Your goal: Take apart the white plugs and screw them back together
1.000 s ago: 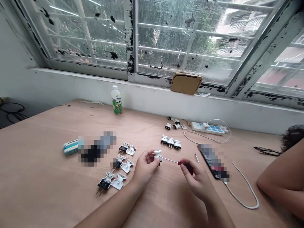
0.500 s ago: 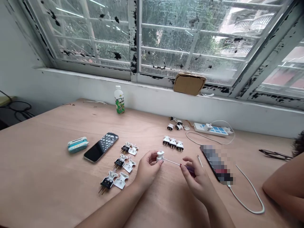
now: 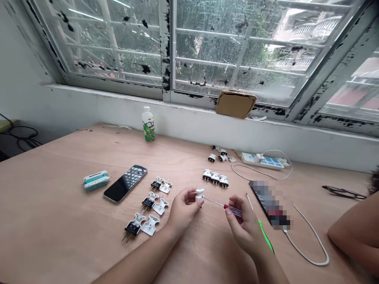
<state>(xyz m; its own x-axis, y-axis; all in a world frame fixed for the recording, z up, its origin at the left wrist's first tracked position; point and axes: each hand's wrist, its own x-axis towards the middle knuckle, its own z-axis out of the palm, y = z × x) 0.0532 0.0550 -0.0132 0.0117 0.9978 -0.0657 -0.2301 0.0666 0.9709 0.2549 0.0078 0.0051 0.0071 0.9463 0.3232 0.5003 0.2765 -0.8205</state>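
Observation:
Between its fingers and thumb, my left hand (image 3: 184, 207) holds a white plug (image 3: 199, 193) above the table. My right hand (image 3: 244, 223) grips a screwdriver (image 3: 233, 210) with a red and clear handle, and the screwdriver's tip meets the plug's side. Left of my hands lie opened plugs with black cores (image 3: 134, 225) and pins, each beside a loose white cover (image 3: 151, 225). Beyond my hands, three white plugs (image 3: 215, 178) stand in a row with their pins toward me.
A phone (image 3: 126, 184) and a blue-white pack (image 3: 96, 180) lie left. A bottle (image 3: 149, 125) stands near the wall. At right are a power strip (image 3: 263, 161), a second phone (image 3: 268, 203) with a cable, a green-handled screwdriver (image 3: 265, 236), glasses (image 3: 343, 192) and another person's arm (image 3: 355, 228).
My right hand has shifted slightly and its fingers sit differently on the handle, showing more of it. More of the green handle beside my right wrist now shows.

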